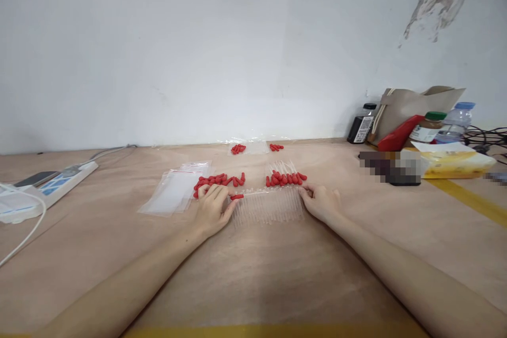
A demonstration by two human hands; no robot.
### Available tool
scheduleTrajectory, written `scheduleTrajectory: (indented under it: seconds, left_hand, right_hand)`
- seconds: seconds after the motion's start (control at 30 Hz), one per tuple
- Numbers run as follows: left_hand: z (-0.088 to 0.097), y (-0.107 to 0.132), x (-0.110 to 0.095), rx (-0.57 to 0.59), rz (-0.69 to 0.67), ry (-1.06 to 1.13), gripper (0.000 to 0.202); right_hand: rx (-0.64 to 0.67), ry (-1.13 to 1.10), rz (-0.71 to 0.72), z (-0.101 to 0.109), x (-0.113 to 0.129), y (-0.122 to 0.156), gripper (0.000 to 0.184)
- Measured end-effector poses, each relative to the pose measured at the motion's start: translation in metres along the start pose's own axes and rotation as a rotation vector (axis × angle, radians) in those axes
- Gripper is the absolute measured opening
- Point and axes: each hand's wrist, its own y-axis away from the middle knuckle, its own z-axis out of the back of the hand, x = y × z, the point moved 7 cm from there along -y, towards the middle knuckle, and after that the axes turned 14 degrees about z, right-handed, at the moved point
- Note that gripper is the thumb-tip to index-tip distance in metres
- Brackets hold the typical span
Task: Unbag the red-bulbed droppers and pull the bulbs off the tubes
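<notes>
A row of thin clear tubes (269, 208) lies side by side on the table between my hands. My left hand (214, 208) is closed at the row's left end, with a red rubber bulb (236, 197) at its thumb and fingertips. At the row's upper right corner, my right hand (322, 203) has its thumb and forefinger together on the end of a clear tube. Beyond my left fingers lies a heap of red rubber bulbs (216, 179). Droppers with red bulbs (287, 178) are bunched just behind the row, their pale stems pointing toward the wall.
Clear zip bags (170, 190) lie left of the heap. Bagged red-bulb pieces (238, 149) rest near the wall. A power strip (51, 190) and phone (37, 178) are at left. At right stand a dark bottle (361, 125), a grey bag (412, 108) and a tissue pack (455, 162).
</notes>
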Motion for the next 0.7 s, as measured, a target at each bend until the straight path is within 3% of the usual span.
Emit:
scheduleTrajectory:
  seconds: [0.2,0.3,0.4,0.47,0.6,0.7]
  left_hand:
    - [0.001,0.003,0.000,-0.012,-0.006,0.017,0.011]
    - [0.003,0.004,-0.003,-0.031,-0.033,0.026,0.011]
    - [0.004,0.004,-0.007,-0.037,-0.069,0.033,0.010]
    - [0.003,0.005,-0.010,-0.036,-0.083,0.033,0.011]
    - [0.000,0.006,-0.014,-0.042,-0.105,0.053,0.012]
    - [-0.001,0.006,-0.015,-0.057,-0.111,0.083,0.010]
  right_hand:
    - [-0.036,-0.019,-0.026,0.002,-0.004,0.000,0.030]
    - [-0.129,-0.101,-0.001,0.006,-0.002,0.000,0.039]
    - [-0.283,-0.221,0.168,0.015,0.010,0.002,0.048]
    - [-0.350,-0.227,0.347,0.020,0.026,0.007,0.044]
    - [-0.342,-0.120,0.662,0.022,0.062,0.023,0.028]
    - [-0.302,-0.013,0.793,0.017,0.082,0.032,0.025]
